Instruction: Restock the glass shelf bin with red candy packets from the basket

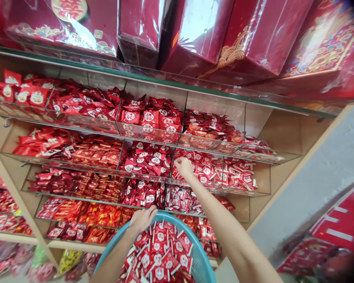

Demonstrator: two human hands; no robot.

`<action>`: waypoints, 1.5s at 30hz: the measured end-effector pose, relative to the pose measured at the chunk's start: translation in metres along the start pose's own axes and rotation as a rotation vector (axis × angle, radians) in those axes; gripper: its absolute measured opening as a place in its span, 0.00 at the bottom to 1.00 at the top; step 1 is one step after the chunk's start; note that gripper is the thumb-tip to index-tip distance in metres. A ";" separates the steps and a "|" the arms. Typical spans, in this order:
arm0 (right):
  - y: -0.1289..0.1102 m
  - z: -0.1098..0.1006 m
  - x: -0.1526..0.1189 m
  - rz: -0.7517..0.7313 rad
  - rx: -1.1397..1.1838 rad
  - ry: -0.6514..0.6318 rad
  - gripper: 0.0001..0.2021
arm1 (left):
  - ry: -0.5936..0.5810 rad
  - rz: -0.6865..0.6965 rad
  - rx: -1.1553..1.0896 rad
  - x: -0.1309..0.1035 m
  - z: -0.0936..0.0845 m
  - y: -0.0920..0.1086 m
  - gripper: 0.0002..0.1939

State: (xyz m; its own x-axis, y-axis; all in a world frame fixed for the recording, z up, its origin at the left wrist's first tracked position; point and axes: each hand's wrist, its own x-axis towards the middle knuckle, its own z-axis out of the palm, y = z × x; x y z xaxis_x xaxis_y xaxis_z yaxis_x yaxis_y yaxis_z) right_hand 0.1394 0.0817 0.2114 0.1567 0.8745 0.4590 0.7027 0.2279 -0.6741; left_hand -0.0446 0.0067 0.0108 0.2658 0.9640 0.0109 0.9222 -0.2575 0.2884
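Right hand: your right hand (183, 167) reaches into the third clear shelf compartment from the left on the middle tier, fingers curled down among the small red foil sachets with white round labels (212, 173); whether it pinches one, you cannot tell.
Left hand: your left hand (142, 219) grips the far rim of the round turquoise plastic basin (202, 263), which sits low in front of you, heaped with like red sachets (162, 253).
Spill risk: the heap stands near the rim, so a tilt of your one-handed hold could slide sachets over the edge.
Mixing risk: neighbouring compartments hold look-alike red packs (149, 161); a careless drop could land across the glass divider.
Shelves: tiered glass shelves (153, 135) on a pale wooden frame, every compartment stocked.
Room: large red gift boxes in clear wrap (200, 35) stand on the top ledge; a grey wall (318, 181) flanks the right edge.
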 end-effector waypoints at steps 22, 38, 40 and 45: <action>0.036 -0.048 0.003 0.463 0.659 -0.182 0.12 | -0.008 -0.009 -0.004 0.001 0.000 -0.001 0.28; 0.043 -0.048 0.006 0.159 0.011 -0.186 0.24 | -0.019 -0.004 -0.011 0.002 -0.001 -0.001 0.28; 0.054 -0.062 0.007 0.138 -0.063 -0.188 0.25 | -0.021 -0.009 -0.011 0.002 -0.001 -0.001 0.28; 0.063 -0.074 0.001 0.001 -0.129 -0.235 0.29 | -0.022 -0.004 -0.007 0.002 -0.001 -0.001 0.26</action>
State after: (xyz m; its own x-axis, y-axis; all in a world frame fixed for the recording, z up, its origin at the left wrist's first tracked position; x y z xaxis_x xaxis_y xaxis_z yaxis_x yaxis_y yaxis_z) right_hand 0.2349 0.0656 0.2125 0.0022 0.9536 0.3012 0.7875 0.1840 -0.5883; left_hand -0.0451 0.0090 0.0110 0.2680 0.9633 -0.0118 0.9214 -0.2528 0.2951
